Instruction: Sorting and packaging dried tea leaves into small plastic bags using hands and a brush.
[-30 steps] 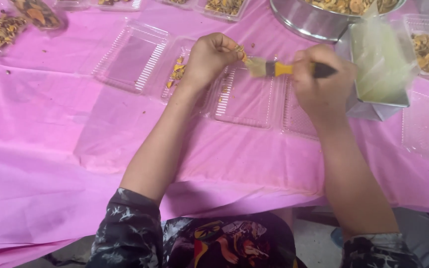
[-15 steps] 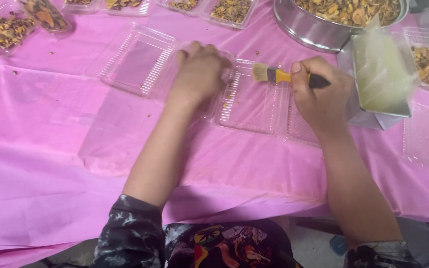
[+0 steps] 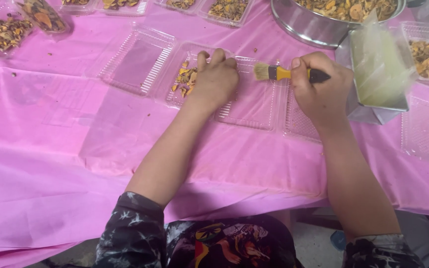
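at the far left of my view i see filled clear trays [image 3: 3, 32] of dried yellow-brown pieces sitting on the pink table cover [image 3: 50, 164]. next along lies an empty open clear tray [image 3: 136, 60]. beside it is the clear hinged tray [image 3: 234, 94] i am working over, with a small heap of dried pieces [image 3: 186, 80] in its left half. my left hand [image 3: 215, 79] rests flat on that tray, fingers loosely curled and pressing down, holding nothing, just right of the heap. further right, my right hand [image 3: 319, 89] is closed around the dark handle of a small brush [image 3: 286, 73] with a yellow collar; its pale bristles point left and hover over the tray's right half, near my left hand but apart from it. behind sits a large metal bowl [image 3: 314, 27] of the same dried pieces. right of my brush hand stands a metal container of pale greenish liquid [image 3: 378, 74], and beyond it more clear trays [image 3: 428, 126].
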